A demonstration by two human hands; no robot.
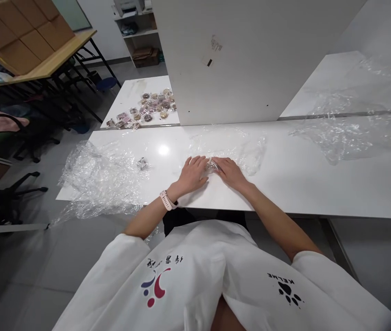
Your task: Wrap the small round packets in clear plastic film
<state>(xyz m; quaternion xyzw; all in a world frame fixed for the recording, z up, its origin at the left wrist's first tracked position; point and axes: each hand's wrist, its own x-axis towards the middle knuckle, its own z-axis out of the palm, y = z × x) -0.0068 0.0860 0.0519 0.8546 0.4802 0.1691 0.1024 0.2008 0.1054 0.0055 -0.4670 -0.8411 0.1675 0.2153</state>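
A sheet of clear plastic film (250,149) lies on the white table in front of me. A small bundle wrapped in film (212,166) sits at its near edge, between my hands; what is inside I cannot make out. My left hand (193,174), with a pale pink watch band at the wrist, presses the bundle's left side, fingertips on the film and thumb toward me. From the right, my right hand (230,173) curls its fingers over the bundle. Left of my hands a small wrapped piece (142,163) rests on the table.
Crumpled clear film (102,181) spreads over the table's left end and hangs past the front edge. More loose film (340,133) lies at the right. Several small wrapped pieces (149,108) are heaped on the back-left surface. An upright white panel (243,59) stands behind the table.
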